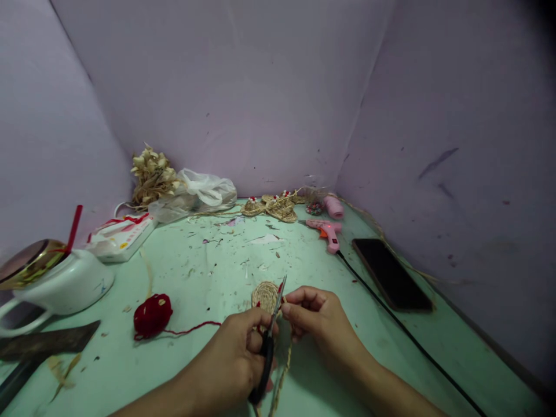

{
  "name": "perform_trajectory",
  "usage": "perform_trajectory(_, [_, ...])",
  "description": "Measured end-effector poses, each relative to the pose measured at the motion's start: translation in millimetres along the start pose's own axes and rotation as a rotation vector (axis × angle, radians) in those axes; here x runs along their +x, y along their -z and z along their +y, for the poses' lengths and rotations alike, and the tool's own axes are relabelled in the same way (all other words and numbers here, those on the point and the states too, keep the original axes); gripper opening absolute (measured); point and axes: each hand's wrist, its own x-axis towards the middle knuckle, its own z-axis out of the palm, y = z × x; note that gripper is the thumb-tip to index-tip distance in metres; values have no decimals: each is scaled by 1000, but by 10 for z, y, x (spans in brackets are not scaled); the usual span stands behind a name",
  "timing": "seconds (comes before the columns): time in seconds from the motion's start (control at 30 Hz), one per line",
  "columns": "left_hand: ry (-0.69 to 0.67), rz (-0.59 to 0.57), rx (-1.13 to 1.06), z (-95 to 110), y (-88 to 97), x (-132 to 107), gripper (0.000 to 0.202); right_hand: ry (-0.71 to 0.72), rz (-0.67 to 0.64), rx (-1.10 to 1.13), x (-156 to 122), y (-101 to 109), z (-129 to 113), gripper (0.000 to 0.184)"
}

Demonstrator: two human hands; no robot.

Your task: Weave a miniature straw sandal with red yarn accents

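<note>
My left hand (238, 350) is closed around a pair of scissors (268, 346) with black handles, their blades pointing up and away. A coiled disc of braided straw (264, 295) lies just beyond my fingers, partly behind the blades. Red yarn (193, 330) runs from a ball of red yarn (152, 316) toward my left hand, and bits of red show near the blades. With fingertips pinched beside the blades, my right hand (324, 318) holds the straw piece's braided cord (284, 370), which trails down toward me. The exact grip is partly hidden by the fingers.
A pink glue gun (328, 229) with a black cable lies right of centre, near a dark phone (391, 273). Finished straw pieces (278, 207) and a pink spool (333, 207) sit at the back. Leftward are a white mug (82, 284), a box (125, 237) and a dark blade (52, 341).
</note>
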Motion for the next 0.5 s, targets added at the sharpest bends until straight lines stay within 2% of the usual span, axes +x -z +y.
perform_trajectory(0.13, [-17, 33, -6, 69, 12, 29, 33, 7, 15, 0, 7, 9, 4, 22])
perform_trajectory(0.27, [-67, 83, -51, 150, 32, 9, 40, 10, -7, 95, 53, 54, 35, 24])
perform_trajectory(0.37, [-6, 42, -67, 144, -8, -48, 41, 11, 24, 194, 94, 89, 44, 25])
perform_trajectory(0.5, [101, -57, -94, -2, -65, -70, 41, 4, 130, 183, 112, 105, 27, 27])
